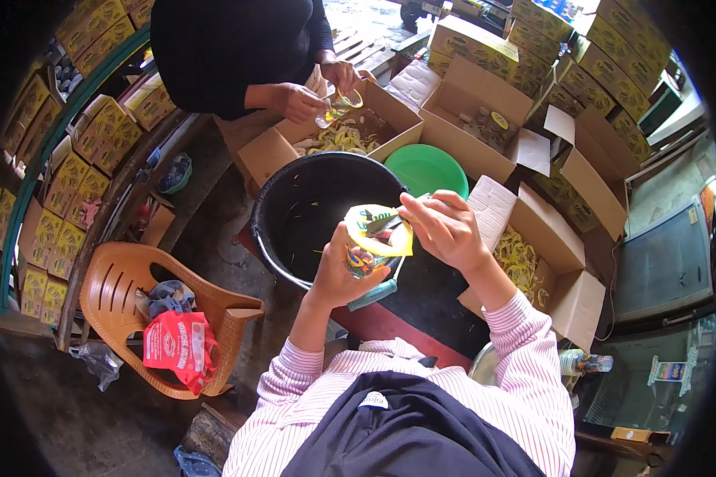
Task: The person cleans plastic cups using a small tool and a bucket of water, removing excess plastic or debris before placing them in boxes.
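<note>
My left hand is wrapped round a small clear plastic cup with coloured print. A yellow printed film lid spreads round its mouth, partly loose or torn. Above the rim, my right hand pinches a thin grey metal blade, probably a small knife, whose tip reaches over the opening. Its handle is mostly hidden by my fingers. What lies inside the cup is hard to make out. Below and beyond the cup stands a large black bucket with a few yellow scraps in it.
Opposite me, a person's hands hold a similar cup over an open carton of yellow scraps. A green basin sits beside the bucket. Another carton of yellow pieces is at right. An orange plastic chair bears a red bag.
</note>
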{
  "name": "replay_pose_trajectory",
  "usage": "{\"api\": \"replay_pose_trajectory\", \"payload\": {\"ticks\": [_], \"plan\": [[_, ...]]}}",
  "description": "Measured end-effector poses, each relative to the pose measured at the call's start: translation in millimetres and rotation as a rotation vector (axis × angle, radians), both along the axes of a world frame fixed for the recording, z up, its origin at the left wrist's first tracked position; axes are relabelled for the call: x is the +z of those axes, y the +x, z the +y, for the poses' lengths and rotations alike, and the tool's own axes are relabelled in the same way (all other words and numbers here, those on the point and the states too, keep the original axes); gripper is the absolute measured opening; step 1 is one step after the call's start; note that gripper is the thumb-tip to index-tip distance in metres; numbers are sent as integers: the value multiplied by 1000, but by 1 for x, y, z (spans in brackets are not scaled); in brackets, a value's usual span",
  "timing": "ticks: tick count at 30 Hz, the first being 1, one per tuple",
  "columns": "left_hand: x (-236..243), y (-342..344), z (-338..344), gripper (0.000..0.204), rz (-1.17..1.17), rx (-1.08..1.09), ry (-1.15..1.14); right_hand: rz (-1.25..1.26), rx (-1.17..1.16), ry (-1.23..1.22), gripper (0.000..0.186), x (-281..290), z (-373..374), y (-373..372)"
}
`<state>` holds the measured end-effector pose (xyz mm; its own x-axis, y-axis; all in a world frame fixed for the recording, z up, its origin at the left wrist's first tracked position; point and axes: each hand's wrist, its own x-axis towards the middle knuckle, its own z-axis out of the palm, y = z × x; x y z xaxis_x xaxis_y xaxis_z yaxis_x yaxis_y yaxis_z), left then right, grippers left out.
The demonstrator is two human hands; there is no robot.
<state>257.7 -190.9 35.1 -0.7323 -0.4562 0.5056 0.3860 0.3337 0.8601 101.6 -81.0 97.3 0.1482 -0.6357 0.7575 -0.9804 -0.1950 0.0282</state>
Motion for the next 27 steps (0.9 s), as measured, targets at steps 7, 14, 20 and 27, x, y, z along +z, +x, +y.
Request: {"api": "replay_pose_trajectory", "payload": {"ticks": [7, 14, 20, 27], "plan": [[-2, -4, 0, 52, -33, 106, -71, 73, -66, -11, 44, 3, 7, -6], [-3, -1, 0, 50, -79, 42, -23, 71, -44, 0, 45, 0, 4, -3], [-1, 1, 0, 50, -94, -58, 44, 32, -10, -17, 45, -6, -1, -4], [-12, 6, -4, 58, -66, -248, 241, 14, 49, -32, 44, -7, -7, -1]]}}
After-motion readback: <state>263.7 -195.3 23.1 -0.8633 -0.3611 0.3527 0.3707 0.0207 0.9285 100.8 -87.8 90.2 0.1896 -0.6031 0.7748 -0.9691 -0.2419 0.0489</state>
